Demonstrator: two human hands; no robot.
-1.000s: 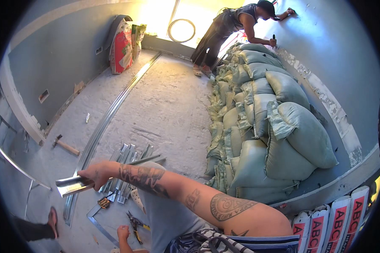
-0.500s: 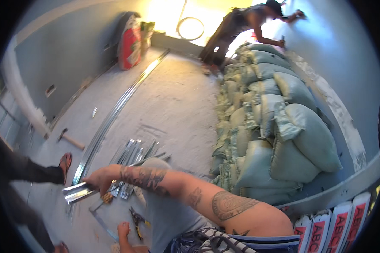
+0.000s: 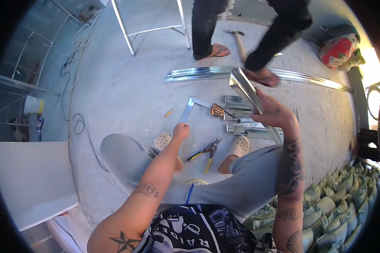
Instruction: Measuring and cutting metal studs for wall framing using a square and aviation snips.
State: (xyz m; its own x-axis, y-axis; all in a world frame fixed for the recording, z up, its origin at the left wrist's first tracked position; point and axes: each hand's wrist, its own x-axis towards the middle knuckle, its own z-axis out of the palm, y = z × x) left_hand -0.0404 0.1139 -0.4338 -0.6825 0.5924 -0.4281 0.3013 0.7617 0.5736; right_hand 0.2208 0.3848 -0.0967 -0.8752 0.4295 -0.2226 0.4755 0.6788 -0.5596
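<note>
My right hand [image 3: 272, 110] is closed around a short shiny metal channel [image 3: 245, 88], raised at a slant above several cut metal channels [image 3: 240, 122] on the floor. My left hand [image 3: 181, 131] is curled shut beside the lower end of a metal square [image 3: 187, 110]; whether anything is inside its fingers is hidden. At the square's other arm lies a small brown-and-black item [image 3: 217, 110] of unclear kind. Tin snips [image 3: 204, 152] with yellow-and-black handles rest between my feet, in pale clogs. An orange stub [image 3: 169, 113], perhaps a pencil, lies left of the square.
Long metal channels [image 3: 198, 74] stretch across the floor ahead. A co-worker's sandalled foot [image 3: 264, 78] is against them, beside a hammer [image 3: 239, 44]. A ladder [image 3: 156, 29] stands behind. Cables [image 3: 82, 122] and a white board [image 3: 33, 181] are at left, stacked sacks [image 3: 337, 211] at lower right.
My view has swung left, away from the sacks and the far worker. My right hand now holds the short channel tilted upright. The co-worker's foot has shifted past the hammer's handle.
</note>
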